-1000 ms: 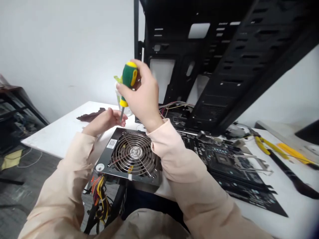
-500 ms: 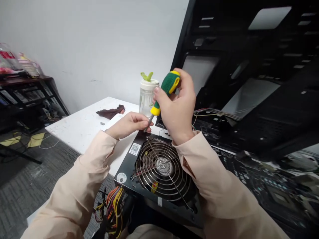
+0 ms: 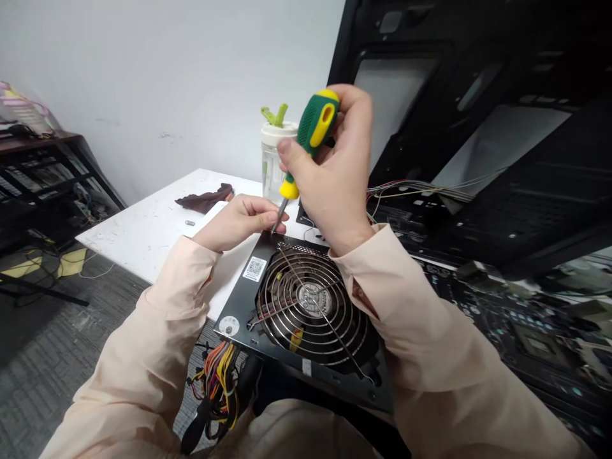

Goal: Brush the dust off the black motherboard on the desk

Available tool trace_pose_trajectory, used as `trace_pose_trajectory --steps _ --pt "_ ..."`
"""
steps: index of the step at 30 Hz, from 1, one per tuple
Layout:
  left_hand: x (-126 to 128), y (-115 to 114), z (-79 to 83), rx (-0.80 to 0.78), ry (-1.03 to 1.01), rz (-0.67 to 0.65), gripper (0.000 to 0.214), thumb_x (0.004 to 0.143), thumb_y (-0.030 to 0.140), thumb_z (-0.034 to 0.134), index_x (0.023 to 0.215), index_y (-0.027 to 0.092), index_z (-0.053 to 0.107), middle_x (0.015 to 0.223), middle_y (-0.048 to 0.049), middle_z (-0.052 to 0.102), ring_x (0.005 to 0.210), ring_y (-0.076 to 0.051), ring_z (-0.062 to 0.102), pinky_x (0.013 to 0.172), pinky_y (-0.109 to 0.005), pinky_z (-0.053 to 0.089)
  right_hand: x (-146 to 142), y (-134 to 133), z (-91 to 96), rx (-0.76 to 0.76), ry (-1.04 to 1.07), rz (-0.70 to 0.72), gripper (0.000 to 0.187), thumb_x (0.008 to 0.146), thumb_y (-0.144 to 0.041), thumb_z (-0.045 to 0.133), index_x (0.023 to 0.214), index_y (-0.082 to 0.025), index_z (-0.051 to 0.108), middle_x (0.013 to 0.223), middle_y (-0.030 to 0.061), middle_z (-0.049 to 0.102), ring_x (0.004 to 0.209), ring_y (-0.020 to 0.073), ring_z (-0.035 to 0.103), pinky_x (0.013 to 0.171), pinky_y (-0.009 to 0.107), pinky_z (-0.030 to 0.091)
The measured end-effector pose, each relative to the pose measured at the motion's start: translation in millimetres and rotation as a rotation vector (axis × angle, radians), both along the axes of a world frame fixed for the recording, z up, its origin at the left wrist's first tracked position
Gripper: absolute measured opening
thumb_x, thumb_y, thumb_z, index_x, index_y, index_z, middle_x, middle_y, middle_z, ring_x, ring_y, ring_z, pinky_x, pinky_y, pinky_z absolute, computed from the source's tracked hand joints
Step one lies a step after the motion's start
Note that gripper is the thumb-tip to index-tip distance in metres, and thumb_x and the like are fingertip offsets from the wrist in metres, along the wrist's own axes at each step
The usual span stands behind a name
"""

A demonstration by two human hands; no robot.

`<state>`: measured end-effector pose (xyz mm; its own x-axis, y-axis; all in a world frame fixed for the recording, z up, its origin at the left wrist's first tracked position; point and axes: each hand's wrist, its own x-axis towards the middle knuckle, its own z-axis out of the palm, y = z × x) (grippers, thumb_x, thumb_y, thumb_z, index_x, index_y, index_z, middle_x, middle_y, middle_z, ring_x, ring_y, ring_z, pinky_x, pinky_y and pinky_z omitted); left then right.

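Observation:
A black computer power supply (image 3: 239,303) lies in front of me, its round wire fan grille facing up. Closed around the green and yellow handle of a screwdriver (image 3: 313,124) is my right hand (image 3: 337,166); the tool slants down and left. Its tip meets the far left corner of the power supply, where any screw is too small to make out. My left hand (image 3: 241,220) pinches the screwdriver's shaft close to that tip. Colourful cables (image 3: 222,382) hang from the near left side of the unit.
Behind my hands stands a clear bottle (image 3: 272,162) with a green-tabbed lid. A dark crumpled cloth (image 3: 205,199) and a small metal cylinder (image 3: 190,223) lie on the white table (image 3: 129,236). An open black computer case (image 3: 516,191) fills the right side.
The view has tilted slightly, so the table and bottle sit higher. The screwdriver stands a little more upright, its handle turned in my right hand. My left hand keeps its pinch near the tip.

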<state>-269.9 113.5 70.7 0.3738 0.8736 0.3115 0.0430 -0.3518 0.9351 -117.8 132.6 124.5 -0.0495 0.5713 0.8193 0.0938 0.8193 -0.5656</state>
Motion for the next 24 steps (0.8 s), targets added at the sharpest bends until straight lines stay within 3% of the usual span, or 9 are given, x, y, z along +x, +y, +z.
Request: trace_pose_trajectory --steps 7,11,15,20,24 --pt "1 -1 3.0 0.019 0.029 0.009 0.041 0.069 0.057 0.076 0.076 0.017 0.071 0.071 -0.0016 0.069 0.069 -0.012 0.061 0.077 -0.027 0.049 3 -8 3.6 -0.009 0.025 -0.104 0.036 0.074 -0.028 0.06 0.098 -0.034 0.033 0.105 -0.0012 0.055 0.093 0.0178 0.057 0.086 0.036 0.053" --pt "0 -2 2.7 0.016 0.021 0.0 0.039 0.071 0.056 0.075 0.077 0.018 0.071 0.072 -0.0013 0.069 0.071 -0.012 0.061 0.076 -0.026 0.049 3 -9 4.7 -0.017 0.012 -0.065 0.035 0.075 -0.027 0.062 0.097 -0.031 0.035 0.104 -0.0004 0.056 0.085 0.0178 0.057 0.081 0.037 0.053" --pt "-2 -3 1.9 0.003 0.01 -0.026 0.038 0.073 0.054 0.074 0.077 0.017 0.07 0.077 -0.0026 0.07 0.075 -0.013 0.063 0.077 -0.027 0.049 3 -14 6.8 0.059 -0.063 -0.004 0.032 0.081 -0.022 0.055 0.109 -0.023 0.039 0.111 0.0026 0.061 0.086 0.0159 0.061 0.082 0.034 0.052" --pt "-4 -3 1.1 -0.022 0.007 -0.066 0.037 0.075 0.053 0.073 0.082 0.016 0.069 0.08 -0.0043 0.071 0.079 -0.014 0.065 0.079 -0.027 0.049 5 -20 11.5 0.074 -0.213 -0.157 0.042 0.078 -0.018 0.059 0.116 -0.025 0.042 0.108 0.0012 0.064 0.097 0.0172 0.064 0.082 0.031 0.053" --pt "-4 -3 0.7 -0.034 -0.013 -0.095 0.039 0.076 0.052 0.073 0.093 0.017 0.069 0.088 -0.0053 0.072 0.084 -0.015 0.065 0.084 -0.03 0.049 6 -19 16.1 0.013 -0.266 -0.168 0.043 0.076 -0.02 0.065 0.113 -0.03 0.046 0.091 -0.0039 0.066 0.08 0.0169 0.065 0.083 0.033 0.054"
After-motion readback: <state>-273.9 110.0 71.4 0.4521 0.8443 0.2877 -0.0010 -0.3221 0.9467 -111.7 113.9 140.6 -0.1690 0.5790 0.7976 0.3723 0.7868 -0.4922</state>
